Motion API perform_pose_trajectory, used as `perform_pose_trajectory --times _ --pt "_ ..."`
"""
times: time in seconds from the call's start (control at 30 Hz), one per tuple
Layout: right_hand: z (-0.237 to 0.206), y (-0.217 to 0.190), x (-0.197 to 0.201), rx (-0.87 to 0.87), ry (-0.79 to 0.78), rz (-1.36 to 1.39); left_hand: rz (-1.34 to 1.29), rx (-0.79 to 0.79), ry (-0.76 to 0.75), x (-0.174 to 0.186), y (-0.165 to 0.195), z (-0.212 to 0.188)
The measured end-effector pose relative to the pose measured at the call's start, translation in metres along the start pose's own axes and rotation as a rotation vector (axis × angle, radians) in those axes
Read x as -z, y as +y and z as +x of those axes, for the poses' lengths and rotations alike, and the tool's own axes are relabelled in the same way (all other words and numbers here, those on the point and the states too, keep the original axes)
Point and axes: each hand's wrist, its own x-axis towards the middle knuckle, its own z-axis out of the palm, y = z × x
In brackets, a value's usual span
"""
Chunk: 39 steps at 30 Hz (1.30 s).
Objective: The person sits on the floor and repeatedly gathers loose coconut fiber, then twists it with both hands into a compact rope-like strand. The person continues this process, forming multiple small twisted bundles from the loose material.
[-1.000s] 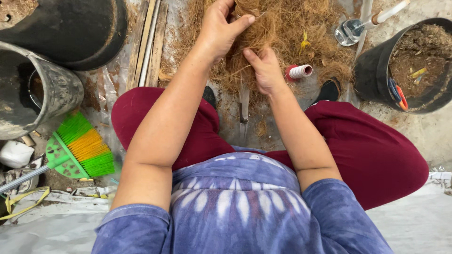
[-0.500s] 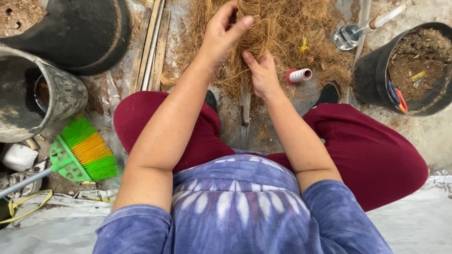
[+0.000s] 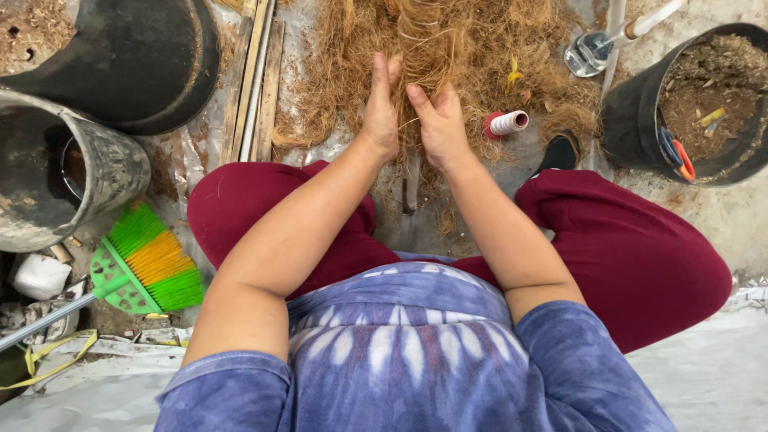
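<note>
1. The coir-wrapped pole (image 3: 422,48) lies straight ahead of me on the ground, its long axis running away from my body, between my knees and up toward the top of the view. Brown fibre is bound round it in bands, and loose coconut fibre (image 3: 488,56) is heaped on both sides of it.

2. My left hand (image 3: 381,108) presses flat against the left flank of the pole, fingers straight and pointing away from me, not curled into a fist; it is a pressing hold, palm on fibre.

3. My right hand (image 3: 438,124) lies against the right flank, slightly nearer to me than the left, thumb up on the fibre. Whether its fingers close fully round the bundle I cannot tell, since they are buried in the strands.

4. So the pole sits squeezed between my two palms, both hands touching it, the left reaching a little further along it.

5. Just right of my right hand lies a spool of thread (image 3: 506,123) with a red end, near but not touching.

6. Farther right stands a black pot of soil (image 3: 704,104); at my left a green and orange hand broom (image 3: 148,268) and a grey bucket (image 3: 68,172).
</note>
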Motion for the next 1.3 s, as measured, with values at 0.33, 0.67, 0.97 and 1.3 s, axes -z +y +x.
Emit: perform_pose_trajectory --times 0.33,0.67,0.97,1.3 --pt "-0.003 0.008 0.003 0.266 0.129 -0.988 0.296 -0.066 0.146 -0.007 -0.010 -0.002" --pt "-0.010 -0.001 0.006 0.461 0.225 -0.917 0.308 -0.190 0.116 -0.025 -0.005 -0.001" --pt "-0.016 0.005 0.022 0.613 0.084 -0.859 0.347 -0.143 0.180 -0.017 -0.008 0.008" --pt "-0.008 -0.011 0.026 0.694 0.062 -1.121 0.300 -0.178 -0.128 -0.013 -0.010 -0.001"
